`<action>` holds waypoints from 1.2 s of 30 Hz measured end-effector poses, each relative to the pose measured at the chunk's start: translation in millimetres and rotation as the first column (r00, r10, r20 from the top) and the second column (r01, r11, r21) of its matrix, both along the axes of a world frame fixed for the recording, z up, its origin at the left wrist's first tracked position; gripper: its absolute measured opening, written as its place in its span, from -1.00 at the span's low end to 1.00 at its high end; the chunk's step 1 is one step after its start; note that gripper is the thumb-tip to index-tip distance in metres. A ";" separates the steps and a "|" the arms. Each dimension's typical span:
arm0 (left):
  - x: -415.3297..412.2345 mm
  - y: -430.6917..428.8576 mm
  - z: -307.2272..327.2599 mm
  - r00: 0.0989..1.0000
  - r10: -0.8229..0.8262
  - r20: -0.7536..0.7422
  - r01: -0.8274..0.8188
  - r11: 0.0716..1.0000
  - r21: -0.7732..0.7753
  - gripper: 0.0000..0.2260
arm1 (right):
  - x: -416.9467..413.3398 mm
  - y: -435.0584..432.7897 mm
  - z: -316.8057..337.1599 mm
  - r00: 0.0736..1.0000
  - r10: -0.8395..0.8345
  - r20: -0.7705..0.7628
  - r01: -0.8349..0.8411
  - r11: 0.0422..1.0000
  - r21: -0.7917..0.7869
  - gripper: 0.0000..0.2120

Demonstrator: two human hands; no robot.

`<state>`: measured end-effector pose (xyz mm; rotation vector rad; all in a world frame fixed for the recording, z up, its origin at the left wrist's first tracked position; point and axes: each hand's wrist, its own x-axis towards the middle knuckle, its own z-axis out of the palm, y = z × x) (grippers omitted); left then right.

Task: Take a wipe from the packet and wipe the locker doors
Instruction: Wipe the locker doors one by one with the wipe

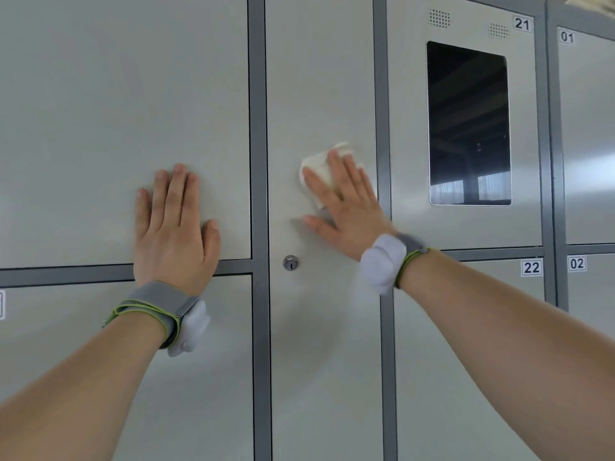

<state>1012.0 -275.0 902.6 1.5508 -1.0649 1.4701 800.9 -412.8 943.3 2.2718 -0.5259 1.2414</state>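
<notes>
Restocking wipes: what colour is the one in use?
White wipe under the right hand; head view.

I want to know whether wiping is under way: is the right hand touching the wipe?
Touching. The head view shows the right hand with straight fingers laid over the white wipe, pressing it flat against the narrow middle locker door.

Door labels 21 [521, 24] above 22 [531, 267] on one locker column [466, 227], 01 [567, 37] above 02 [577, 263] on the next.

In front of you: pale grey locker doors [116, 94] set in a dark grey frame [258, 128]. Upper right, a black screen [468, 124] reflects ceiling beams and curtained windows. Number labels [521, 24] read 21, 22, 01, 02. Light soft, even; faint sheen at far right.
</notes>
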 end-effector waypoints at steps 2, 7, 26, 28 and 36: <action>-0.5 -0.5 0.0 1.000 -0.003 0.006 0.004 1.000 -0.008 -0.45 | -6.9 -7.3 12.3 0.995 -0.036 0.089 0.028 0.995 0.094 -0.29; -0.3 -2.0 -1.8 1.000 -0.006 0.015 0.006 1.000 -0.023 -0.46 | -0.1 -5.3 -0.4 0.992 -0.032 0.126 0.019 0.994 0.104 -0.23; -0.6 1.2 -5.5 1.000 -0.020 -0.005 0.020 1.000 0.010 -0.45 | -8.7 -12.4 2.6 0.988 -0.076 0.134 0.052 0.983 0.176 -0.29; -1.6 1.2 -5.2 1.000 -0.025 -0.009 0.025 1.000 0.011 -0.45 | -3.2 -10.8 -3.4 0.982 -0.090 0.168 0.061 0.983 0.171 -0.26; -0.7 1.1 -5.6 0.999 -0.042 -0.004 0.042 0.999 0.010 -0.44 | -4.9 -10.8 -70.1 0.989 -0.096 0.115 0.084 0.991 0.105 -0.21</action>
